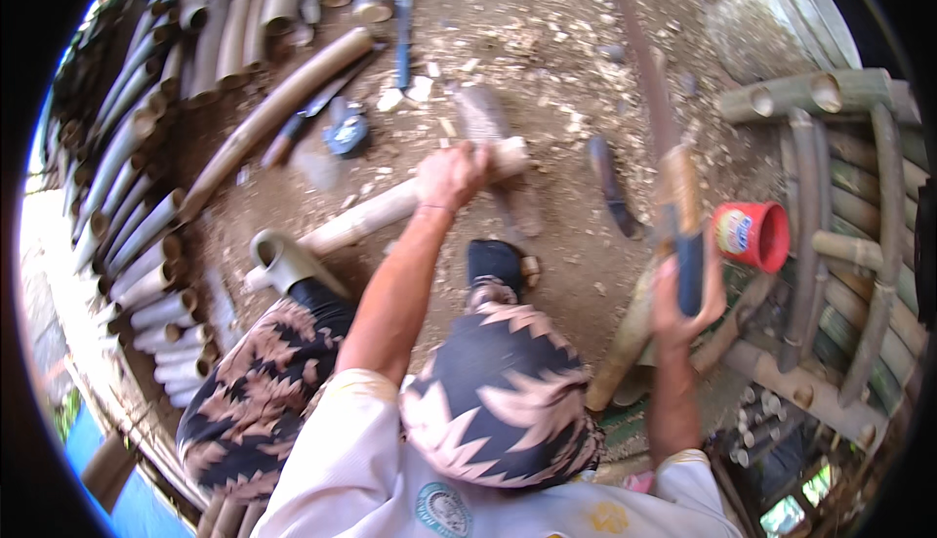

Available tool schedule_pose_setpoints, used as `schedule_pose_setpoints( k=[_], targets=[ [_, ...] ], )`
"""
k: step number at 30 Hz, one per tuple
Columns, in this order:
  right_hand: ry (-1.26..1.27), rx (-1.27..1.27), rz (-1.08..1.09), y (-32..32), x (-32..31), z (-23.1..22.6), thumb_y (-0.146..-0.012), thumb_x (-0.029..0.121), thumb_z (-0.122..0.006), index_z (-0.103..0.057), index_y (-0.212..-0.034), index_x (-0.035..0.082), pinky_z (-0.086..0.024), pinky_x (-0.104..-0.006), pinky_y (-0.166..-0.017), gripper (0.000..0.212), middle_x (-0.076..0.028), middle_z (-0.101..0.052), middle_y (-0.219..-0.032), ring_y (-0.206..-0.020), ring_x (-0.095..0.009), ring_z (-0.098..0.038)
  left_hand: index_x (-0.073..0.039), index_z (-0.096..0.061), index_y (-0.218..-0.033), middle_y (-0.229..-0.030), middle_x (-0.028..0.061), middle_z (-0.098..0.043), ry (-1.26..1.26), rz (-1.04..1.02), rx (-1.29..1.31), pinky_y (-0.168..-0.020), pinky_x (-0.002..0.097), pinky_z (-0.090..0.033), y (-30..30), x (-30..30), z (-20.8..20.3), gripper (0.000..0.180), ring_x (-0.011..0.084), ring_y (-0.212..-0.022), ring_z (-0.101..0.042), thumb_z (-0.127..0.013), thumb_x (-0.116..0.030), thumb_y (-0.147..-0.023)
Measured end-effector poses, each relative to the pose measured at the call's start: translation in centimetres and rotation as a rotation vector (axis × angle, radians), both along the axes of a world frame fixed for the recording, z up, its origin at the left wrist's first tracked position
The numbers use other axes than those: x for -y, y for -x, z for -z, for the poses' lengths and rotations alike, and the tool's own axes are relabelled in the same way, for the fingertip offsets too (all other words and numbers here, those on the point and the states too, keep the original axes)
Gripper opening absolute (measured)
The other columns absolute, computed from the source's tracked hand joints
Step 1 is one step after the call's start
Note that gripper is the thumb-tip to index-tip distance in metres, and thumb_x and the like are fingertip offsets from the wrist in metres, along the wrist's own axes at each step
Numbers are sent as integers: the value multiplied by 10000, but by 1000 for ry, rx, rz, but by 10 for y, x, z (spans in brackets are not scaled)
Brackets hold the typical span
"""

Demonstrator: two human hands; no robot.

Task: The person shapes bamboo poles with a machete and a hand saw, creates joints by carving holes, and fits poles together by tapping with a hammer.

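Observation:
My left hand is closed around a pale bamboo pole near its right end. That end rests across a dark wooden block on the ground. Toward its left end, an olive shoe on my left foot lies over the pole. At the right, my right hand grips the handle of a saw. Its long brown blade points away from me, well apart from the pole. The grip is dark at the bottom and tan above, slightly blurred.
A red tub stands close by the right hand, beside a bamboo rack. Far right is a whitish bucket. A curved dark blade, a knife and a blue-handled tool lie among shavings. Bamboo lengths fill the left.

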State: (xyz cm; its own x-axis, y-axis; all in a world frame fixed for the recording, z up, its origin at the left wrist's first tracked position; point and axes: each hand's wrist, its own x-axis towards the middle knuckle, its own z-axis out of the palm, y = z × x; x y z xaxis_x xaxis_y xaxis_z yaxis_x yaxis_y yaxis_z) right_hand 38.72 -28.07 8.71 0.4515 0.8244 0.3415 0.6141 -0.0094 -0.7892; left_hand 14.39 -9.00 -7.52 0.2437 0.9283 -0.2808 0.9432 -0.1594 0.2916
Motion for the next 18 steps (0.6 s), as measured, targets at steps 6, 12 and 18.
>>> schedule_pose_setpoints(
  k=[6, 12, 18],
  targets=[
    [86, 731, 1, -157, -36, 98, -776, 14, -675, -486, -1416, 74, -551, -433, -712, 670, -215, -669, -1148, -861, -374, -690, -23, -415, -1402, -1394, 209, -465, -162, 47, 73, -1120, 465, -326, 26, 41, -32, 748, 349, -1316, -428, -670, -468, -857],
    [629, 846, 8, -173, -10, 133, -631, 211, -855, -435, -1433, 125, -397, -513, -1014, 909, -128, -448, -1270, -1196, -358, -442, -75, -436, -1350, -1259, 119, -559, -219, -33, -262, -1013, 471, -416, 202, 69, 19, 658, 305, -1223, -516, -712, -135, -756],
    [642, 234, -222, -18, 3, 142, -749, 478, -792, -395, -1417, -23, -424, -485, -1012, 924, -250, -473, -1318, -1207, -393, -487, -152, -503, -1291, -1214, 107, -602, 57, 168, -68, -985, 473, -447, 163, 46, -19, 677, 315, -1169, -570, -809, -293, -704]
  ],
)
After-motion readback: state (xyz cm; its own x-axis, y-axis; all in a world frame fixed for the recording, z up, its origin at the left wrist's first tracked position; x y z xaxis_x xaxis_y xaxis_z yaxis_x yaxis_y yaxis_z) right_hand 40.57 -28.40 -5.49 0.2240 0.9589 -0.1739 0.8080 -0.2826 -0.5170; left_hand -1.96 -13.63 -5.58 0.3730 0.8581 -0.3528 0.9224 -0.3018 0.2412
